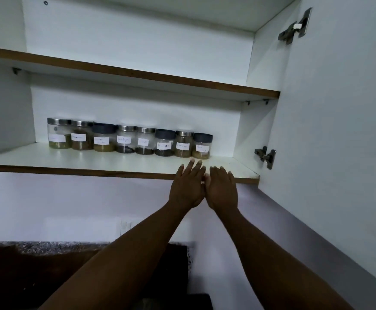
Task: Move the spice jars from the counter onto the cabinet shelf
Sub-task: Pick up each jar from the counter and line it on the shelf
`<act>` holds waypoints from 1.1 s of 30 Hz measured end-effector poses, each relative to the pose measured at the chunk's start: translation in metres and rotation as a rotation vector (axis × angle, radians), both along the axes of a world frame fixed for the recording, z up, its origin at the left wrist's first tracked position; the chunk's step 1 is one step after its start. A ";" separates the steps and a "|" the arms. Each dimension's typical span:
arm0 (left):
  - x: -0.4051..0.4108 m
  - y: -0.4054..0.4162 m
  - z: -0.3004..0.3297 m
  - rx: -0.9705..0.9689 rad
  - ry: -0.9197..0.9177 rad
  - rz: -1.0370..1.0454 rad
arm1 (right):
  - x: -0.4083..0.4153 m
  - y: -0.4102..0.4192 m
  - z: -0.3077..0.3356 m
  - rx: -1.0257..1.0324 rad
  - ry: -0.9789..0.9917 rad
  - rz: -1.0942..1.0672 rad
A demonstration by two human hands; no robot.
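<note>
Several labelled spice jars [129,139] stand in one row along the back of the lower cabinet shelf [93,162], some with steel lids and some with dark lids. The rightmost jar [202,146] has a dark lid and pale powder inside. My left hand [187,186] and my right hand [223,190] are raised side by side at the shelf's front edge, just in front of and below that jar. Fingers of both hands are straight and point at the shelf. Neither hand holds anything.
The upper shelf [137,72] above holds nothing visible. The open cabinet door [339,108] stands to the right with two hinges [266,156]. Below are a white wall with a switch plate [125,224] and a dark speckled counter [48,265].
</note>
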State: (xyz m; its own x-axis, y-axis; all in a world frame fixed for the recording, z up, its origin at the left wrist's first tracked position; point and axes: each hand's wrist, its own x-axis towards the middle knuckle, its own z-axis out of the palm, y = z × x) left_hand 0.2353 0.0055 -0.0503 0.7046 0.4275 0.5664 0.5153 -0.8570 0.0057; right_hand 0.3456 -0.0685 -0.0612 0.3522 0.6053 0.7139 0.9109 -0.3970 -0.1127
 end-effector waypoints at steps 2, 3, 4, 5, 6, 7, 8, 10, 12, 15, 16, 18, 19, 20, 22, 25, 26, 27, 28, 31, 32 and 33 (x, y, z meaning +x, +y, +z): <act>-0.015 -0.007 -0.025 -0.003 -0.081 -0.036 | -0.021 -0.009 -0.020 0.015 0.098 0.074; -0.030 -0.014 -0.043 -0.049 -0.096 -0.050 | -0.036 -0.018 -0.033 -0.023 0.131 0.077; -0.041 -0.018 -0.059 -0.091 -0.086 -0.059 | -0.046 -0.024 -0.046 -0.065 0.145 0.072; -0.057 -0.025 -0.083 -0.133 -0.058 -0.049 | -0.062 -0.034 -0.067 -0.118 0.163 0.057; -0.071 -0.031 -0.105 -0.171 -0.032 -0.038 | -0.075 -0.042 -0.085 -0.153 0.197 0.054; -0.081 -0.034 -0.123 -0.210 0.002 -0.031 | -0.085 -0.048 -0.102 -0.186 0.239 0.066; -0.098 -0.041 -0.151 -0.270 0.059 -0.016 | -0.103 -0.056 -0.128 -0.243 0.302 0.075; -0.120 -0.053 -0.193 -0.338 0.101 0.001 | -0.123 -0.068 -0.168 -0.284 0.390 0.084; -0.143 -0.068 -0.238 -0.441 0.134 0.013 | -0.146 -0.079 -0.214 -0.365 0.446 0.085; -0.178 -0.095 -0.305 -0.571 0.230 0.045 | -0.180 -0.102 -0.282 -0.443 0.499 0.098; -0.187 -0.102 -0.323 -0.620 0.249 0.054 | -0.189 -0.110 -0.301 -0.457 0.535 0.102; -0.205 -0.120 -0.356 -0.707 0.285 0.075 | -0.206 -0.125 -0.339 -0.511 0.606 0.097; -0.209 -0.125 -0.367 -0.744 0.312 0.077 | -0.210 -0.130 -0.355 -0.544 0.653 0.093; -0.217 -0.137 -0.384 -0.789 0.341 0.086 | -0.218 -0.140 -0.375 -0.598 0.700 0.087; -0.226 -0.154 -0.400 -0.834 0.364 0.118 | -0.226 -0.154 -0.397 -0.658 0.736 0.064; -0.236 -0.172 -0.425 -0.935 0.451 0.149 | -0.233 -0.172 -0.427 -0.730 0.798 0.070; -0.237 -0.176 -0.431 -0.966 0.471 0.152 | -0.235 -0.177 -0.434 -0.762 0.828 0.079; -0.238 -0.182 -0.435 -1.023 0.488 0.142 | -0.236 -0.183 -0.440 -0.799 0.872 0.093; -0.236 -0.189 -0.440 -1.101 0.500 0.122 | -0.237 -0.190 -0.447 -0.836 0.922 0.109; -0.235 -0.209 -0.448 -1.197 0.537 0.104 | -0.242 -0.200 -0.450 -0.857 1.098 0.103; -0.235 -0.213 -0.449 -1.185 0.529 0.124 | -0.244 -0.203 -0.447 -0.835 1.152 0.111; -0.236 -0.213 -0.447 -1.184 0.495 0.137 | -0.244 -0.204 -0.441 -0.803 1.202 0.136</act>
State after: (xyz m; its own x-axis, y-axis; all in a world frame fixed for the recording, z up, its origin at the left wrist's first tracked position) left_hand -0.0005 -0.2076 -0.4977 0.6405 0.5723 -0.5120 0.7633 -0.4016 0.5060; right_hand 0.1016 -0.2720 -0.5020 0.3907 0.7689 -0.5061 0.4634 -0.6393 -0.6136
